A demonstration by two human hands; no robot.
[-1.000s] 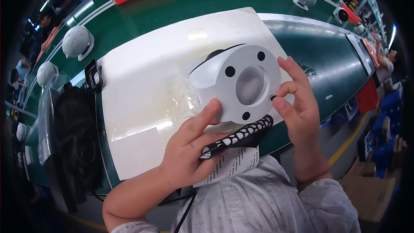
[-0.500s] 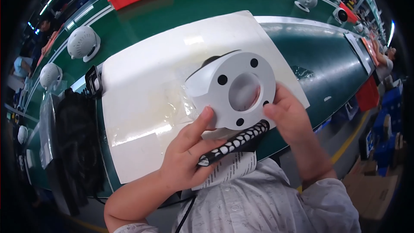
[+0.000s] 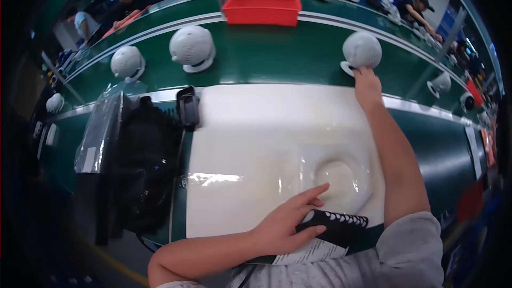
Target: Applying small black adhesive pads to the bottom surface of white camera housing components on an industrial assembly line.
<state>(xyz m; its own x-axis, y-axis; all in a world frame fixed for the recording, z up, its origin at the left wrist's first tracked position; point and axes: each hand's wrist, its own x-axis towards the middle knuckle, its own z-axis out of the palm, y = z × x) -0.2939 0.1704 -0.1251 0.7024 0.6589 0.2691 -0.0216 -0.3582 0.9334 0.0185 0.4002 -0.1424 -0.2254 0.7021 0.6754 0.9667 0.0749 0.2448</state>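
My right hand [image 3: 368, 88] reaches far out over the green belt, its fingers closed at the ring base of a white ball-shaped device [image 3: 362, 49]. That device rests on the belt, its base partly covered by my fingers. Close to my body, my left hand [image 3: 290, 224] holds a bent black sheet [image 3: 336, 223] with a row of round white spots along its edge and a printed white side. The thumb and fingers lie on either side of the sheet, index finger stretched out. Beside it, a clear plastic piece [image 3: 346, 181] with a round hollow lies on the white mat [image 3: 240, 112].
More white ball-shaped devices stand along the belt, two on the left [image 3: 192, 48] and others at the right [image 3: 441, 82]. A red bin [image 3: 261, 9] sits beyond. Black bags [image 3: 146, 165] and a plastic-wrapped item [image 3: 101, 133] flank the mat's left side. Co-workers sit across the line.
The white device has gone from between both hands to the belt, carried by my right hand. My left hand keeps the black sheet near my body. The view has turned left.
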